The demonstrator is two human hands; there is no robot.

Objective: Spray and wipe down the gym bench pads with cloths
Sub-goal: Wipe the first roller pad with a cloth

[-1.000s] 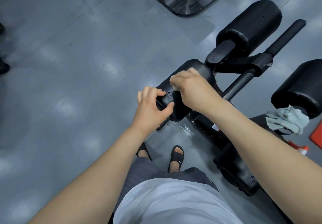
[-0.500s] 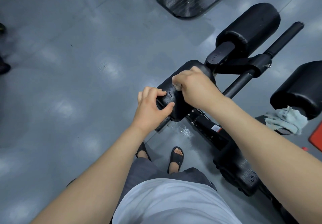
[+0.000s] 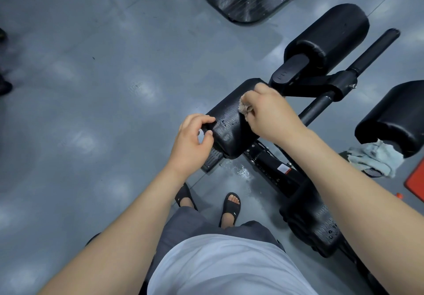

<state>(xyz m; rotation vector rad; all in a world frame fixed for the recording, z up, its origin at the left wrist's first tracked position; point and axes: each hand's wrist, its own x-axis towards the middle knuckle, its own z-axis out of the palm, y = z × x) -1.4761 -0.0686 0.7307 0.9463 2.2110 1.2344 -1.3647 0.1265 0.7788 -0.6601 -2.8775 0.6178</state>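
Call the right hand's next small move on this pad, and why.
Probably drag the right hand's cloth toward the left hand: droplets bead on the roller pad between them, and the left hand grips its near end, steadying it.

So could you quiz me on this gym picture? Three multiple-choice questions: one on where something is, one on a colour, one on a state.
1. Where does the spare cloth lie?
A) by the feet
B) against the far-right pad
C) over a forearm

2. What colour are the sandals?
A) black
B) red
C) white

3. The pad being wiped is:
A) dry
B) wet with droplets
C) torn

Answers:
1 B: it is bunched at that pad's lower end.
2 A: both straps are black.
3 B: drops glisten beside the right hand, which holds a small cloth, while the left hand grips the pad's end.
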